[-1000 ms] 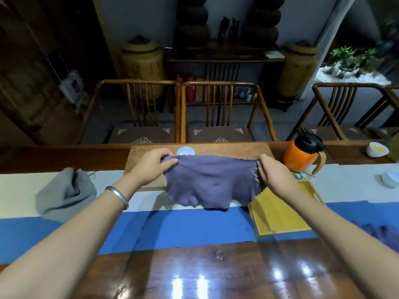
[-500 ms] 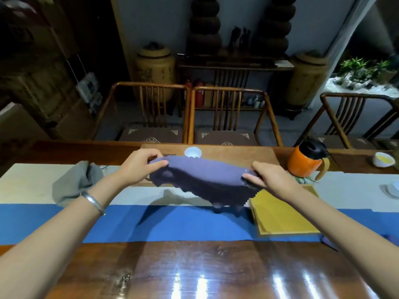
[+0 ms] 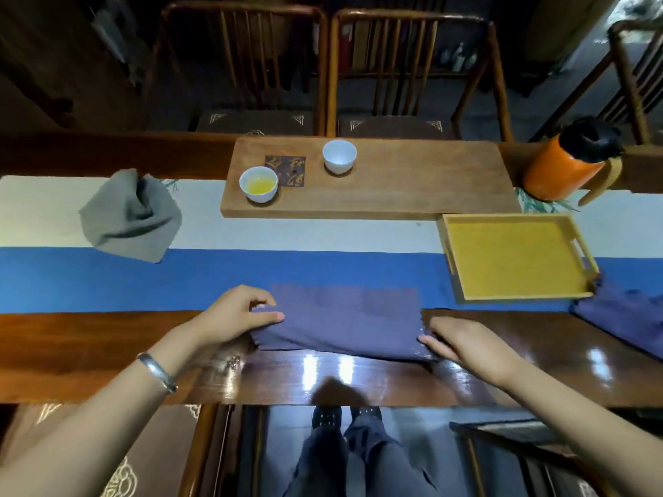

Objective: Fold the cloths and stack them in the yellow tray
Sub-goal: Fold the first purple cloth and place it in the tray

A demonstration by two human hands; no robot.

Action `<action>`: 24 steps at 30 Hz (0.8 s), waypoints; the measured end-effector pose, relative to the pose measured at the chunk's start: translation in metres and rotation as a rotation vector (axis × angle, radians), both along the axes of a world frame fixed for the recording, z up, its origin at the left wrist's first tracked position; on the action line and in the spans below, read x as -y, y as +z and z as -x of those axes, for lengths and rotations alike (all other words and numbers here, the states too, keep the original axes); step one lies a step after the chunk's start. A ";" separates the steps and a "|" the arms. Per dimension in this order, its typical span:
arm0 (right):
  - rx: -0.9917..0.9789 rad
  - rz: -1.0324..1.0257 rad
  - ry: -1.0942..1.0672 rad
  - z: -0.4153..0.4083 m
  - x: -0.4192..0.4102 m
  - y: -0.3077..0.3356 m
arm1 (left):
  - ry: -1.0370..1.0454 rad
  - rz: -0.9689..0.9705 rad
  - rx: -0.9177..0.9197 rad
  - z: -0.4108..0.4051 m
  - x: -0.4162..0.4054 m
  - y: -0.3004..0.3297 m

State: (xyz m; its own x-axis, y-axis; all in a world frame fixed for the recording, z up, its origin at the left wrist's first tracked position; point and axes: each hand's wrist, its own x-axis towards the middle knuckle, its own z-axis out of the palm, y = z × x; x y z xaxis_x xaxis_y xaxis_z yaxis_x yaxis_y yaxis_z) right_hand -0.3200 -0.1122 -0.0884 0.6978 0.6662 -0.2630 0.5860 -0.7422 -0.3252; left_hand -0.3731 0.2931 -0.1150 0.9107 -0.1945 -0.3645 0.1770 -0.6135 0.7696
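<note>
**Purple cloth held at both ends, tray at two o'clock**

The left hand (image 3: 238,313) pinches the purple cloth (image 3: 341,322) at its nine o'clock end; the right hand (image 3: 466,344) rests flat-fingered on the three o'clock end. Its long axis runs nine-to-three. The yellow tray (image 3: 577,242) sits nearer the right hand.

The table (image 3: 358,374) is dark wood, glossy enough to mirror lamps. The runner (image 3: 107,281), purple cloth (image 3: 341,324) and grey cloth (image 3: 129,217) are matt fabric. The tray (image 3: 516,292) is matt yellow wood. 2 cups (image 3: 339,156) look glazed.
</note>
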 end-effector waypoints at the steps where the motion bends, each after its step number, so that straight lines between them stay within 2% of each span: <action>1: -0.019 -0.006 -0.021 0.000 -0.001 -0.008 | 0.022 0.012 -0.012 -0.001 0.001 -0.008; 6: -0.015 -0.027 -0.103 -0.013 -0.010 -0.042 | 0.075 -0.017 -0.020 -0.013 0.004 -0.040; 13: -0.086 -0.161 -0.383 -0.046 -0.035 -0.075 | 0.265 -0.113 -0.006 -0.027 0.004 -0.070; 19: -0.088 -0.047 -0.425 -0.064 -0.044 -0.090 | 0.316 -0.239 0.033 -0.038 0.004 -0.079; 24: 0.010 -0.029 -0.481 -0.064 -0.045 -0.087 | 0.377 -0.305 0.034 -0.041 0.001 -0.078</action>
